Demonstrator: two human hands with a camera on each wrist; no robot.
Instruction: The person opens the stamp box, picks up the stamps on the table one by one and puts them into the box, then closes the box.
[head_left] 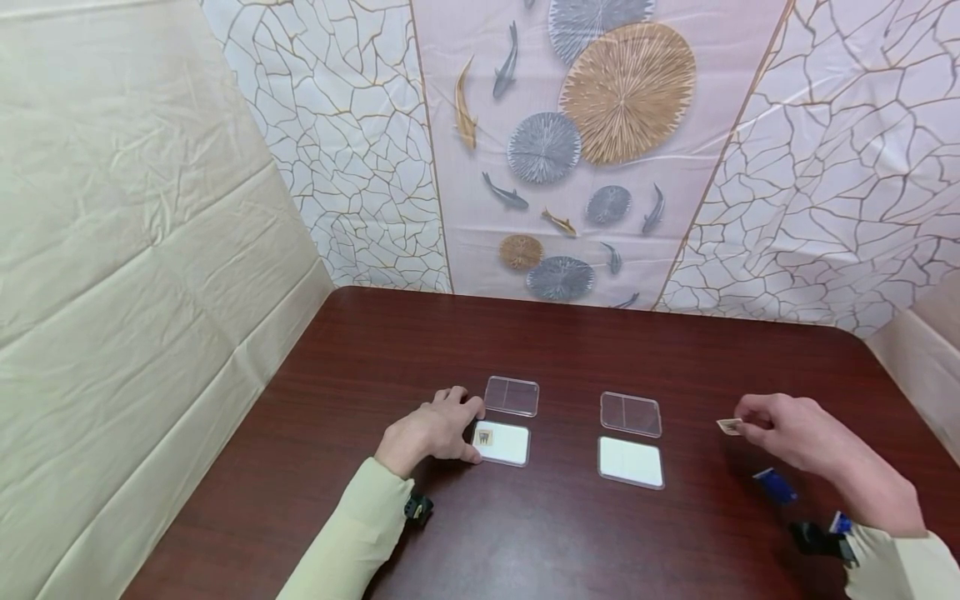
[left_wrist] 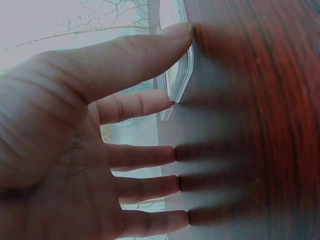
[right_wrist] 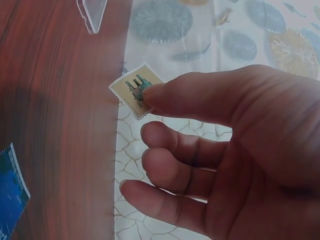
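My left hand rests on the table with its fingers spread and fairly straight. Its thumb and index finger touch the left end of a clear plastic case with a white insert. On that insert lies a small tan stamp with a dark motif. At the right, my right hand pinches another cream stamp by one corner, above the table. A greenish vessel-like picture shows on it; the thumb covers part. Below this hand, a blue stamp lies on the table.
A second case with a white insert lies right of the first. Behind the two cases lie transparent lids, one at left and one at right. Patterned cloth hangs beyond the dark wooden table.
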